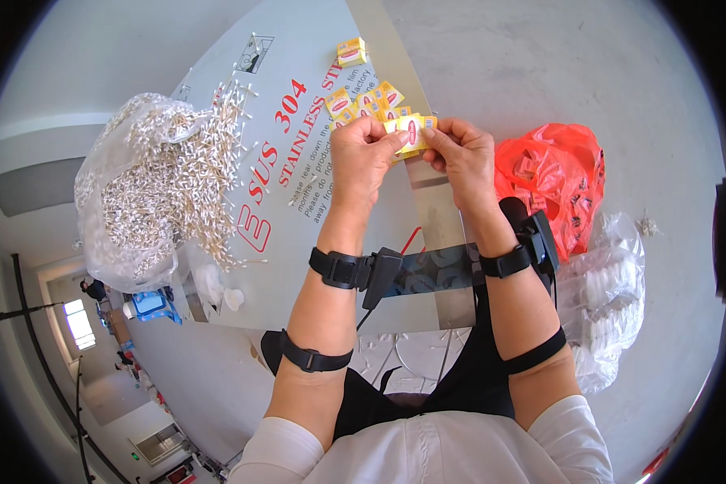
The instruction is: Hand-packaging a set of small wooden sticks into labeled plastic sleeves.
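Over the far part of the table, a small yellow and white paper packet with a red oval mark is held between both hands. My left hand pinches its left edge with thumb and forefinger. At its right edge, the thumb and fingers of my right hand are closed on it. Several similar yellow packets lie in a loose pile just behind my left hand. A short stack of them stands farther back. Whether the held packet is a flat pouch or a folded box, I cannot tell.
A clear bag spills a big heap of cotton swabs at the left. To the right sit a red plastic bag and a clear bag of white items. Printed film covers the tabletop. Strapped devices sit on both forearms.
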Demonstrator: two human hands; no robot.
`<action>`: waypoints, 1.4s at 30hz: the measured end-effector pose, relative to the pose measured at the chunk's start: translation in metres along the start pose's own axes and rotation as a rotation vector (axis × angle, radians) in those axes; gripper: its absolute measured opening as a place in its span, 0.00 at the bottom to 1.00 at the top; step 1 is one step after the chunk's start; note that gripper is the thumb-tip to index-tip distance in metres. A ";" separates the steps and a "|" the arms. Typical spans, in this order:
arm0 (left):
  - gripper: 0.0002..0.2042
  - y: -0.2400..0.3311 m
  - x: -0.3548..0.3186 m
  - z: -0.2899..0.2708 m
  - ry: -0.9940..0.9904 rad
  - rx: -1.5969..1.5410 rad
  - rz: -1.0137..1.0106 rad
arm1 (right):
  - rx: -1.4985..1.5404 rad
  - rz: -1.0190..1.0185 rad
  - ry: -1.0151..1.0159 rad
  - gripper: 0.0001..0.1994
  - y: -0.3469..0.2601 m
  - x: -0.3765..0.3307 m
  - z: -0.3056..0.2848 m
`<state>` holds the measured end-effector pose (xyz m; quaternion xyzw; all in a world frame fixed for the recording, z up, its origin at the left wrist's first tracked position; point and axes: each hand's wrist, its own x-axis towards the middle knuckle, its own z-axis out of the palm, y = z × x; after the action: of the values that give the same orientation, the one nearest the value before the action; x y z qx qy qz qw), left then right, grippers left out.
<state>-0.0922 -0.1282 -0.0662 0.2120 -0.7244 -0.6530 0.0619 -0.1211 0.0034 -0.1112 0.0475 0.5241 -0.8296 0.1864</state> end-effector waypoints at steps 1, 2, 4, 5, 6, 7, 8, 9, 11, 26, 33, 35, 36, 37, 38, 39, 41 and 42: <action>0.11 -0.001 0.001 -0.005 -0.015 -0.031 -0.034 | 0.015 -0.015 0.021 0.06 0.002 0.001 0.000; 0.11 -0.002 0.002 -0.011 -0.030 -0.061 -0.069 | 0.030 -0.030 0.043 0.06 0.003 0.002 0.000; 0.12 -0.002 0.005 -0.019 0.032 0.040 -0.094 | 0.027 -0.026 0.051 0.06 0.001 0.002 -0.001; 0.13 0.000 0.005 -0.022 0.093 0.142 -0.118 | 0.026 -0.022 0.059 0.06 0.000 0.001 -0.001; 0.13 -0.003 0.007 -0.025 0.094 0.145 -0.116 | 0.029 -0.023 0.058 0.06 -0.001 0.001 -0.001; 0.13 -0.005 0.009 -0.029 0.136 0.389 -0.059 | 0.024 -0.022 0.049 0.06 0.000 0.001 -0.001; 0.13 -0.008 0.010 -0.032 0.178 0.634 0.001 | 0.020 -0.022 0.040 0.06 0.000 0.001 0.000; 0.13 -0.011 0.010 -0.035 0.180 0.636 0.001 | 0.022 -0.022 0.038 0.06 -0.001 0.001 0.001; 0.12 -0.010 0.008 -0.032 0.281 1.046 0.102 | -0.005 -0.009 0.024 0.07 -0.002 0.000 0.000; 0.06 0.005 0.012 -0.003 -0.033 0.002 -0.043 | 0.042 -0.018 0.049 0.07 0.001 0.002 0.000; 0.09 -0.007 0.039 -0.019 0.149 0.179 -0.106 | 0.098 -0.003 0.103 0.05 -0.002 0.003 0.001; 0.10 -0.014 0.043 -0.021 0.201 0.786 0.104 | 0.081 0.007 0.101 0.05 -0.003 0.003 0.001; 0.10 -0.017 0.043 -0.023 0.203 0.787 0.104 | 0.081 0.007 0.099 0.05 -0.002 0.003 0.002; 0.09 -0.015 0.039 -0.020 0.247 0.815 0.206 | 0.065 0.004 0.095 0.05 -0.001 0.003 0.001; 0.08 -0.013 0.036 -0.018 0.293 0.841 0.308 | 0.048 0.002 0.090 0.06 0.000 0.004 0.000; 0.08 -0.011 0.033 -0.015 0.290 0.839 0.307 | 0.046 0.002 0.093 0.06 0.001 0.004 -0.002; 0.06 0.003 0.024 -0.008 0.022 0.109 0.034 | 0.041 -0.012 0.068 0.06 0.002 0.004 -0.003; 0.06 0.003 0.022 -0.007 0.021 0.108 0.032 | 0.040 -0.010 0.070 0.06 0.002 0.004 -0.003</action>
<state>-0.1102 -0.1429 -0.0664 0.2103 -0.7613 -0.6096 0.0682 -0.1244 0.0047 -0.1155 0.0776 0.5137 -0.8388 0.1627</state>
